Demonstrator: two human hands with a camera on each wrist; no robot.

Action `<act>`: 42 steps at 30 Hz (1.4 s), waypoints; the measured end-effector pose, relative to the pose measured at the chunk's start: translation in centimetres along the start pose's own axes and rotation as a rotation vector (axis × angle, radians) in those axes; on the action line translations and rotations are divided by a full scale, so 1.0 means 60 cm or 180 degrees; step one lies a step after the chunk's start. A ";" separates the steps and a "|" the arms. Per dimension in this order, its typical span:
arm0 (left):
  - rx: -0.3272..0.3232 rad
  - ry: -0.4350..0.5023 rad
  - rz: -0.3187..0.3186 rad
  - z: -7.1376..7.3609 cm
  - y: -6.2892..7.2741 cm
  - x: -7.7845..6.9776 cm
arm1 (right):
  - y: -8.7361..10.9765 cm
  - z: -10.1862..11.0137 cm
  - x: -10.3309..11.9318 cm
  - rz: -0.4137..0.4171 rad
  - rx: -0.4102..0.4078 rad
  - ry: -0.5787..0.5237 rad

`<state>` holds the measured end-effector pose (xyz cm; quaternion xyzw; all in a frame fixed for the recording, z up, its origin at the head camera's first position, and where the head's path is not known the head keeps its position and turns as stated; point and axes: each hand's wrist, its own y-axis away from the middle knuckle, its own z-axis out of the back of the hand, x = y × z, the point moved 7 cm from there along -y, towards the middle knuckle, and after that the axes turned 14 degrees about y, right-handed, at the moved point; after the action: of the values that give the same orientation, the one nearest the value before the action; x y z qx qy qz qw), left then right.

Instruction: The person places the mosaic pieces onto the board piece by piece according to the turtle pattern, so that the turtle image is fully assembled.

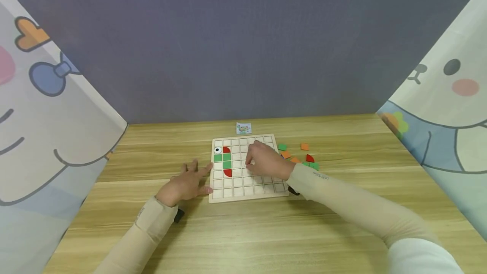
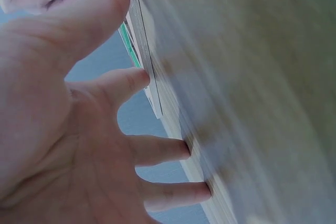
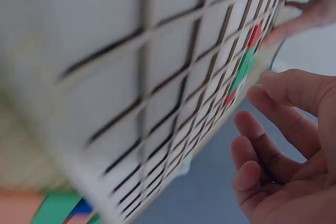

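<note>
Inside grid board [image 1: 236, 164]: green tiles [image 1: 227, 164], red tiles [image 1: 227, 173], eye tile [image 1: 217, 150].

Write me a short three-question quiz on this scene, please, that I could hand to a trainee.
1. Multiple choice: in the head view, what shape is the upper red piece on the grid board?
A) Square
B) Quarter circle
C) Triangle

2. True or false: the visible orange pieces lie to the left of the grid board.

3. Fill the gap: the person's ____ hand is over the grid board, while the other touches its edge.

Key:
1. B, quarter circle.
2. False; the orange pieces lie to its right.
3. Right; the right hand is over it, and the left hand touches its left edge.
</note>
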<state>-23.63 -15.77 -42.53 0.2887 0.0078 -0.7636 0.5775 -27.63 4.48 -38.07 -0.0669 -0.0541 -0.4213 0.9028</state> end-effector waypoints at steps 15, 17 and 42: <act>0.0056 0.0070 0.0019 -0.002 0.001 0.002 | 0.098 0.035 -0.236 -0.0537 -0.0194 -0.0094; 0.0048 0.0080 0.0034 -0.001 0.000 0.002 | 0.111 0.033 -0.245 -0.0451 -0.0242 0.0027; 0.0031 0.0095 0.0027 -0.001 -0.003 0.004 | 0.172 0.010 -0.265 -0.0362 -0.0289 -0.0099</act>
<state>-23.79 -15.91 -42.72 0.3029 0.0114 -0.7568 0.5791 -29.89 23.11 -40.72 -0.1112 -0.0526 -0.4729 0.8725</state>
